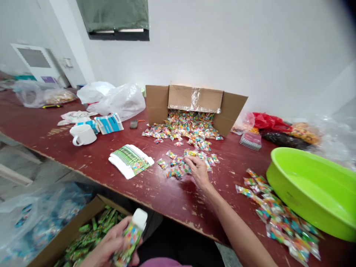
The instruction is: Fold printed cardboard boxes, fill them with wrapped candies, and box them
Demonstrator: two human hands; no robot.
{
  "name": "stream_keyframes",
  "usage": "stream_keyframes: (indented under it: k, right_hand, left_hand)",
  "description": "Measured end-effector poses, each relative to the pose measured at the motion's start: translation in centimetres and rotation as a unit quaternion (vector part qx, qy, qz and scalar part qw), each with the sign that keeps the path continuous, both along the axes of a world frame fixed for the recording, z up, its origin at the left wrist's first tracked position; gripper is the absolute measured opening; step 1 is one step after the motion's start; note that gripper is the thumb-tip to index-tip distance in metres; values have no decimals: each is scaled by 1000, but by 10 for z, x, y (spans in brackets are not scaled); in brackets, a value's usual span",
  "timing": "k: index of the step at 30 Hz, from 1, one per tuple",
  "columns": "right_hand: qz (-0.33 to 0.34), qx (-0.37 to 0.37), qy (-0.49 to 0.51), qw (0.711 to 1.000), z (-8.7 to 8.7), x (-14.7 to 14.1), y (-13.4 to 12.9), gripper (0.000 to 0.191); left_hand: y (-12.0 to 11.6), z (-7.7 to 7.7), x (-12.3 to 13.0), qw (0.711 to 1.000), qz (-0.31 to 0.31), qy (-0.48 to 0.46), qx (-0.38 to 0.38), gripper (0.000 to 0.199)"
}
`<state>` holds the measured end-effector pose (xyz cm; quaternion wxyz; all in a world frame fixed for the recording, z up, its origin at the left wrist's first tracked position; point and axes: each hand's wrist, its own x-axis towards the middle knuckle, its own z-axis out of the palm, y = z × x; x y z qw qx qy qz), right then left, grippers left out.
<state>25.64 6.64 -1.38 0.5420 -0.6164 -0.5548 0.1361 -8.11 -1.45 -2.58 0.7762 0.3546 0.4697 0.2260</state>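
Note:
My left hand, low in front of me, is closed around a small green printed carton; its white end flap stands up open. My right hand is over the table, its fingers bent down and closed on small clear packets of colourful candy. What lies under the fingertips is partly hidden. Behind this hand more candy packets spill from a cardboard box lying on its side. A stack of flat green-and-white cartons rests left of the packets.
A lime green basin stands at the right, with a pile of candy packets beside it. At left are a white mug and plastic bags. Below the table edge, a cardboard box holds filled green cartons.

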Motion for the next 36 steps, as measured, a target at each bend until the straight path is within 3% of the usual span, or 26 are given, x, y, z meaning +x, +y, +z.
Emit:
stream_keyframes:
  k: [3, 6, 9, 13, 15, 18, 20, 23, 26, 31, 34, 36]
  right_hand:
    - [36, -34, 82, 995, 11, -31, -24, 40]
    - [115, -48, 191, 974, 16, -69, -50, 29]
    - [150, -48, 147, 977, 17, -92, -69, 20]
    - [221, -38, 53, 973, 21, -96, -80, 15]
    - [241, -52, 92, 965, 25, -92, -82, 19]
    - [195, -84, 215, 953, 29, -85, -84, 29]
    - [182, -111, 278, 937, 27, -83, -86, 30]
    - [242, -159, 340, 895, 19, -88, -91, 34]
    - [306, -190, 371, 856, 9, -97, -98, 40]
    - [335, -237, 456, 790, 4, -108, -98, 38]
    - [337, -256, 472, 773, 5, -108, -95, 30]
    - [329, -255, 485, 769, 5, -107, -95, 36]
  left_hand:
    - [0, 17, 32, 998, -24, -25, 53, 48]
    - [1, 27, 56, 991, -58, -77, 94, 40]
    - [-2, 32, 68, 986, -70, -85, 122, 38]
    - [-8, 37, 71, 985, -55, -81, 144, 36]
    - [-9, 37, 71, 986, -32, -90, 134, 34]
    - [-8, 35, 71, 990, 19, -109, 88, 32]
    - [-8, 34, 71, 990, 59, -119, 48, 39]
    - [-8, 31, 72, 987, 97, -127, 19, 46]
    - [-10, 28, 73, 986, 113, -118, 29, 42]
    - [-12, 24, 72, 988, 119, -91, 44, 43]
    - [-10, 26, 71, 989, 109, -87, 39, 46]
    - [-8, 29, 71, 989, 116, -93, 19, 47]
